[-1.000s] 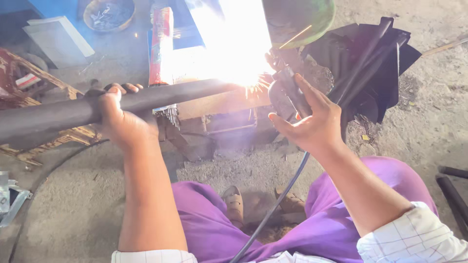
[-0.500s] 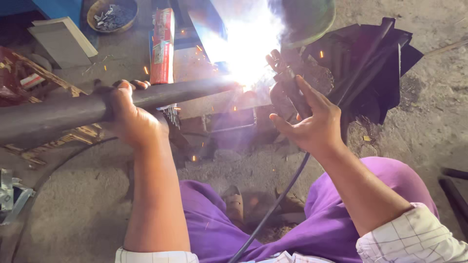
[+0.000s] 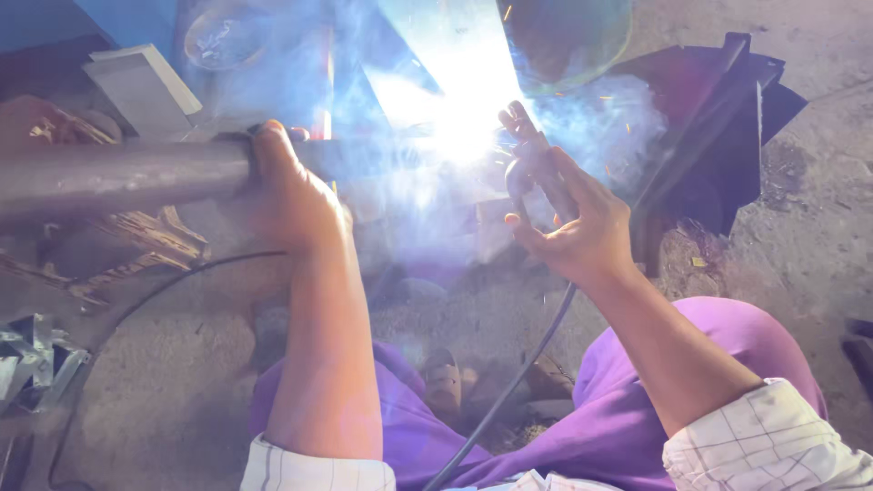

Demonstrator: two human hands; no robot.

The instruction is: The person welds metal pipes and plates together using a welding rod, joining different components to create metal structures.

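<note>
My left hand [image 3: 293, 198] is wrapped over a long dark metal pipe [image 3: 118, 177] that runs in from the left edge. My right hand [image 3: 571, 225] grips a dark welding electrode holder [image 3: 526, 153], its cable [image 3: 509, 386] trailing down between my knees. A white-blue arc glare [image 3: 464, 136] and smoke hide the pipe's right end and the holder's tip. A green face shield [image 3: 564, 36] hangs above the glare.
Black metal parts [image 3: 718, 136] lie at the right. A grey block [image 3: 141, 86] and a round bowl [image 3: 223, 36] sit at the top left. Rusty scrap [image 3: 136, 241] and crumpled sheet metal [image 3: 32, 350] lie left on the concrete floor. My knees are in purple trousers [image 3: 727, 336].
The view has drawn closer to the weld. Smoke and blue haze have spread across the middle. Both hands keep their hold on the pipe and the holder.
</note>
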